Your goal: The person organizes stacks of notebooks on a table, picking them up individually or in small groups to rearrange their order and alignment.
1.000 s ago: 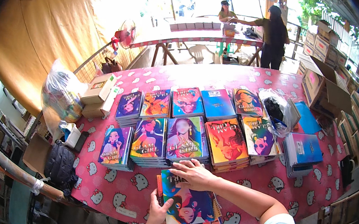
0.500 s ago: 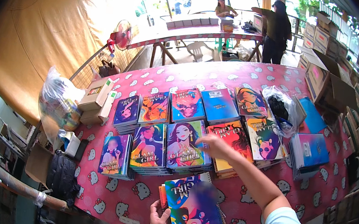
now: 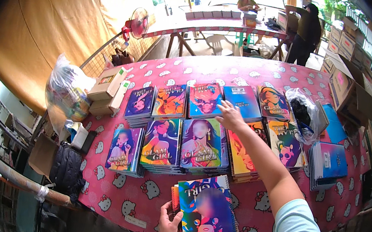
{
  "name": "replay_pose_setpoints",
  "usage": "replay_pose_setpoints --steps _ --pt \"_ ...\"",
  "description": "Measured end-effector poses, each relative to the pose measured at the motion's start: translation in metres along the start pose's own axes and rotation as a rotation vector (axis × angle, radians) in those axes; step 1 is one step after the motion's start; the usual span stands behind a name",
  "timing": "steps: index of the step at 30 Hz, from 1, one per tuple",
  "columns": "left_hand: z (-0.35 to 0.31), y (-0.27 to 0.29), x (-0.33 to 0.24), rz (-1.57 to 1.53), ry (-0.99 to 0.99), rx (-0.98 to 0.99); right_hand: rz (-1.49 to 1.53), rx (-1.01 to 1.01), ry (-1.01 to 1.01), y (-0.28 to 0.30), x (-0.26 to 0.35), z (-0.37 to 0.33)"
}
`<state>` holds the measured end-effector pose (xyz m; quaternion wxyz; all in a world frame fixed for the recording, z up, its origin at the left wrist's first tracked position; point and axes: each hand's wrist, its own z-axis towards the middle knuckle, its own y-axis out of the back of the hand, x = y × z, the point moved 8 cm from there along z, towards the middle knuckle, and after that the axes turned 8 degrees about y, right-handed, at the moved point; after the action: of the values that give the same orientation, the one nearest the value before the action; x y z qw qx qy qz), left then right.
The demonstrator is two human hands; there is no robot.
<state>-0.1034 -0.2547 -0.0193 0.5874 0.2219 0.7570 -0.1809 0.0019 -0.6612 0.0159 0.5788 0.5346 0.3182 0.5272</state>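
Observation:
At the near table edge, my left hand grips the left side of a small pile of spiral notebooks, thumb by the top cover. That cover shows a colourful illustrated figure. My right hand reaches across the stacks with its fingers apart and nothing in them. It is over the near edge of the stack of blue notebooks, close to the stack with a pink-and-blue cover; contact is unclear. My right forearm partly covers the stack of red-and-yellow notebooks. Nearer stands a stack with a green-and-purple cover.
More notebook stacks stand in two rows on the pink patterned tablecloth. Right are a plastic bag, blue notebooks and an open carton; left, small boxes and a filled bag. Two people work behind.
My right hand has moved farther from me, from above the front row to the back row. My left hand keeps its hold on the notebooks. The whole view has shifted slightly.

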Motion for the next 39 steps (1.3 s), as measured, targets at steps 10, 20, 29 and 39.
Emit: replay_pose_setpoints --steps 10,20,29,39 --pt "0.001 0.010 0.010 -0.012 -0.014 -0.004 0.031 0.321 0.466 -0.032 0.168 -0.098" --pt "0.016 0.037 0.005 -0.179 0.079 -0.058 0.098 0.093 0.486 0.106 0.174 -0.136" --pt "0.013 -0.018 -0.013 0.234 -0.109 0.214 0.072 -0.138 0.336 0.023 0.069 -0.013" --pt "0.013 -0.006 -0.030 0.136 -0.062 0.086 -0.203 -0.326 0.221 0.009 0.024 0.027"
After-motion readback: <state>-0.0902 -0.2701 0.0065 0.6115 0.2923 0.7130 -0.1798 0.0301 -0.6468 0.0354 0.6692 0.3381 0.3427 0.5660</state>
